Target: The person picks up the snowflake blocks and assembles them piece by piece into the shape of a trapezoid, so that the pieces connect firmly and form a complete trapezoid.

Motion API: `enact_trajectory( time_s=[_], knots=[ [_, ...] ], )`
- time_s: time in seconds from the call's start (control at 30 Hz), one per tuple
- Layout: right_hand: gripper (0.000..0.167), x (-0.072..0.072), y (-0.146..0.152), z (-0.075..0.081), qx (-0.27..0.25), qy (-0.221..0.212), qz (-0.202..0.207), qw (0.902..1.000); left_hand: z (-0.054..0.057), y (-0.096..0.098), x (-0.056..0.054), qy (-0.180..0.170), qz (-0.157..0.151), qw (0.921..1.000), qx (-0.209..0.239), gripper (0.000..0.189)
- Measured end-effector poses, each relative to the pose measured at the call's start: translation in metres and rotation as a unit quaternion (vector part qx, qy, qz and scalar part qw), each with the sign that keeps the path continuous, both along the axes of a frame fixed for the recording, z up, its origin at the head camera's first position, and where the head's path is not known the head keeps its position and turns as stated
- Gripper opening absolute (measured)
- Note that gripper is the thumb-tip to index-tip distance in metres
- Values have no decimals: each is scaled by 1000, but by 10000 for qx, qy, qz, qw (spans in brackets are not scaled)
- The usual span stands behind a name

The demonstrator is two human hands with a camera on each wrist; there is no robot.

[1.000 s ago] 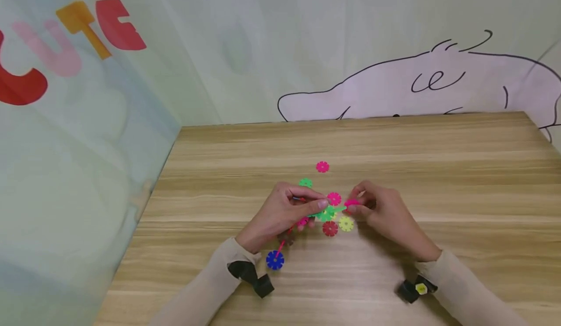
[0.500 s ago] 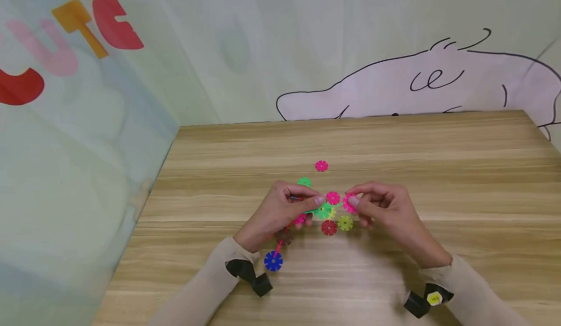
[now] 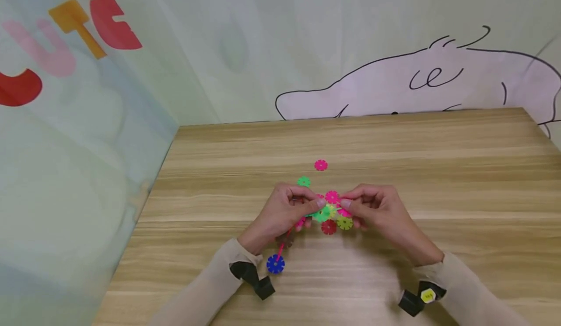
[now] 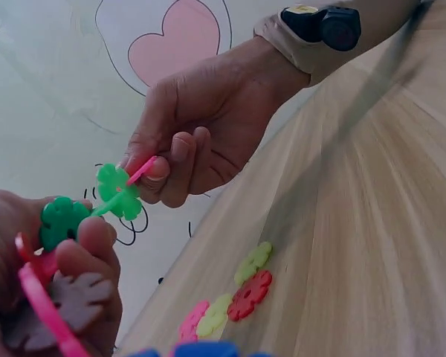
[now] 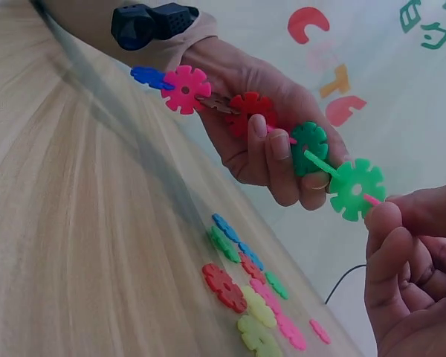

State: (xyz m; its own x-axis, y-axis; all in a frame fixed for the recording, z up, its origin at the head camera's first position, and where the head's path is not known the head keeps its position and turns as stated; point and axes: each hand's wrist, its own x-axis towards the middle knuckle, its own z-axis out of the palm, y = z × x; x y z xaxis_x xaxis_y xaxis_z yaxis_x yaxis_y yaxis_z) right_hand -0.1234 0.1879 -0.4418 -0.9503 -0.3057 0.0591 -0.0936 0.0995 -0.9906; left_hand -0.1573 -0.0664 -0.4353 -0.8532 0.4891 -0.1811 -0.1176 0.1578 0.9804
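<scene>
My left hand [image 3: 285, 214] holds a chain of interlocking plastic snowflake discs above the table. From its low end run a blue disc [image 3: 275, 264], a pink disc [image 5: 184, 90], a brown disc [image 4: 73, 303] and a red disc [image 5: 247, 111]. Beyond the fingers come a dark green disc [image 5: 309, 147] and, at the far end, a light green disc [image 5: 357, 186]. My right hand [image 3: 383, 214] pinches a single pink disc [image 4: 141, 170] between thumb and forefinger. That disc's edge meets the light green one, and the fingers hide much of it.
Under the hands lie several loose discs, among them a red disc [image 3: 328, 227] and a yellow-green disc [image 3: 345, 223]. Farther back are a green disc [image 3: 304, 181] and a pink disc [image 3: 321, 165]. A printed cloth [image 3: 245, 48] hangs behind the wooden table [image 3: 460, 180].
My right hand drew back slightly and turned the pink disc face-on, then came left and turned it edge-on against the light green disc. The left hand stays nearly still, holding the chain.
</scene>
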Motion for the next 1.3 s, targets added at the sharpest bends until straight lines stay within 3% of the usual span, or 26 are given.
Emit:
enact_trajectory(
  time_s=[0.17,0.3,0.43,0.57,0.67,0.73,0.83,0.93,1.0,1.13,1.3],
  knots=[
    [22,-2,-1,-1,83,-307,170,9993,1,4,0,36,-169,9989,-427,23],
    [24,-2,-3,-5,-257,-351,569,9974,1,9,0,185,-397,9966,-698,24],
    [28,0,1,-12,-445,-707,475,9954,1,10,0,261,-300,9957,-833,21],
    [31,3,11,-17,-74,-938,50,9955,3,8,-1,264,-164,9952,-932,21],
    [25,5,14,-21,912,-591,-218,9938,3,7,-2,239,-29,9952,-945,21],
    [20,7,13,-23,1844,-89,-262,9825,3,6,-2,201,48,9953,-941,22],
    [24,10,8,-26,3094,997,-250,9454,3,5,-2,160,77,9958,-900,22],
    [23,11,2,-27,3504,1593,-207,9227,3,4,-1,159,60,9965,-820,22],
    [17,11,-1,-27,3563,1723,-226,9181,3,4,-1,157,45,9970,-751,22],
    [19,11,-5,-26,3537,1653,-323,9201,4,4,0,191,51,9974,-686,21],
    [26,13,-11,-24,3885,1636,-447,9057,5,3,0,238,37,9971,-720,22]
  ],
)
